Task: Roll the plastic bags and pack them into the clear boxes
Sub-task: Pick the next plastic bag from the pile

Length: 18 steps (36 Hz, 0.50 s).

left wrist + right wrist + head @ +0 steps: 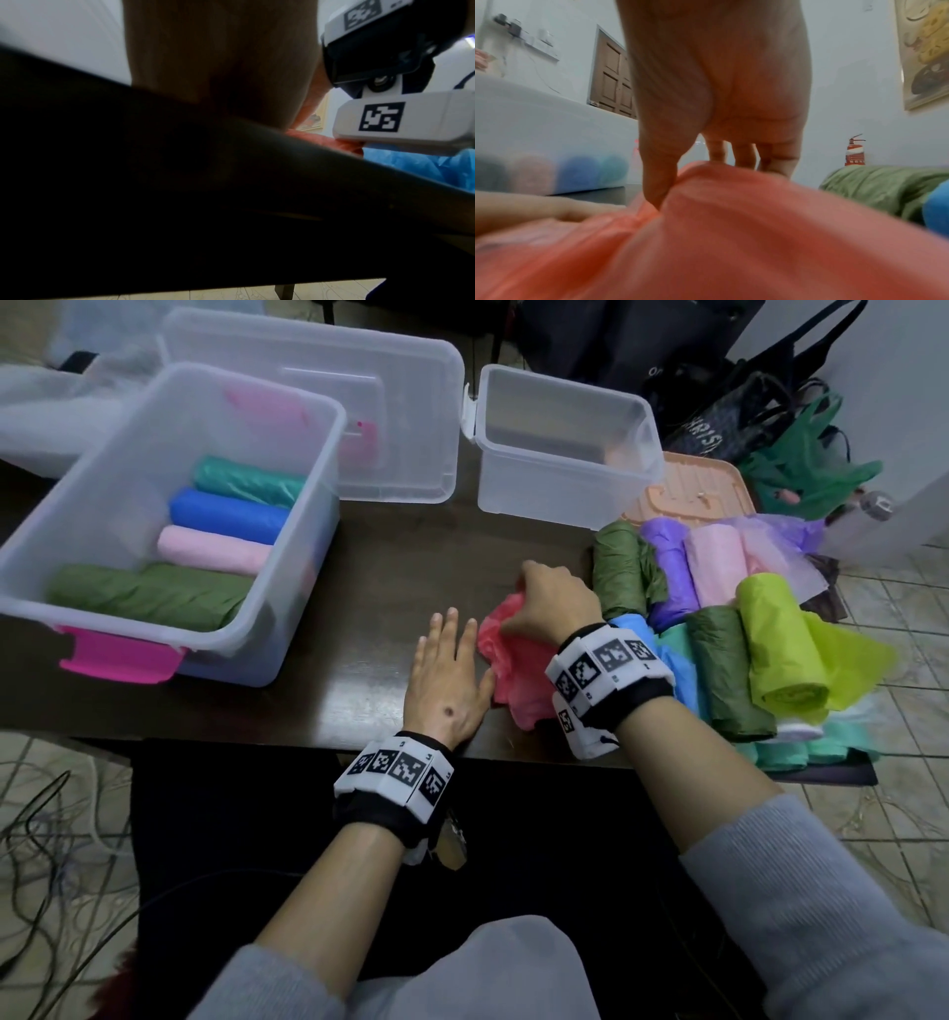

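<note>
A crumpled red plastic bag (513, 660) lies on the dark table (359, 588) near its front edge. My right hand (552, 600) grips the bag's far end, thumb and fingers pinching the plastic (706, 203). My left hand (449, 675) lies flat on the table beside the bag, fingers straight, its thumb side touching the bag's left edge. A large clear box (215, 654) at the left holds several rolled bags: green, pink, blue and teal. A smaller clear box (560, 469) stands further back with no bags in it.
A heap of rolled bags (719, 629) in olive, purple, pink, lime, blue and teal lies at the table's right end. A clear lid (411, 433) lies behind the large box. Dark bags (719, 413) and a green bag sit on the floor at the back right.
</note>
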Tool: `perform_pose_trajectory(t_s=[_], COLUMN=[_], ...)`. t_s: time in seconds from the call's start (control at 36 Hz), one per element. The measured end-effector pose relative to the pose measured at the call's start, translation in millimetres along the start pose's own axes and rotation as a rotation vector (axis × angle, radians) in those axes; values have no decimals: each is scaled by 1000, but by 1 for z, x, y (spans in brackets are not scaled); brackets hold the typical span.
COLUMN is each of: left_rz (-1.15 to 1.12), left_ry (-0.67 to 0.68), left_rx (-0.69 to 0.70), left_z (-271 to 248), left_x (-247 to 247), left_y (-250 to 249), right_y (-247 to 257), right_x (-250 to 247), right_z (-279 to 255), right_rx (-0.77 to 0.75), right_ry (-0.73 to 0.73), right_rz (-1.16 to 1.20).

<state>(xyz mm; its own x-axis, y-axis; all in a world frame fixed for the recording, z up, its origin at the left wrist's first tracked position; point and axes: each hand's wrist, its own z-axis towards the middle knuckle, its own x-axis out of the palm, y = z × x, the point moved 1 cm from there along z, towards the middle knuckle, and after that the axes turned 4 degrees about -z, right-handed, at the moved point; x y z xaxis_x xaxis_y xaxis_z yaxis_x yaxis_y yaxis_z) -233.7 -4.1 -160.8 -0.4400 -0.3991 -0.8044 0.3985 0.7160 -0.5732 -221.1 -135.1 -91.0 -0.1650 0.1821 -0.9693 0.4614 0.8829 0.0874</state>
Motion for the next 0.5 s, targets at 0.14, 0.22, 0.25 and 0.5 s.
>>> perform_pose_trajectory(t_s=[0.14, 0.22, 0.25, 0.5], left_rz=[-51, -153, -194, -421], left_ry=[14, 13, 8, -84], left_rx=[-10, -19, -22, -83], left_z=[0, 2, 2, 4], left_x=[-4, -7, -9, -33], left_y=[1, 1, 1, -1], right_y=[-2, -10, -16, -46], right_x=[-4, -11, -13, -13], right_z=[16, 18, 18, 19], right_rx=[-42, -40, -9, 130], right_ry=[57, 144, 151, 423], right_rz=[240, 410, 448, 203])
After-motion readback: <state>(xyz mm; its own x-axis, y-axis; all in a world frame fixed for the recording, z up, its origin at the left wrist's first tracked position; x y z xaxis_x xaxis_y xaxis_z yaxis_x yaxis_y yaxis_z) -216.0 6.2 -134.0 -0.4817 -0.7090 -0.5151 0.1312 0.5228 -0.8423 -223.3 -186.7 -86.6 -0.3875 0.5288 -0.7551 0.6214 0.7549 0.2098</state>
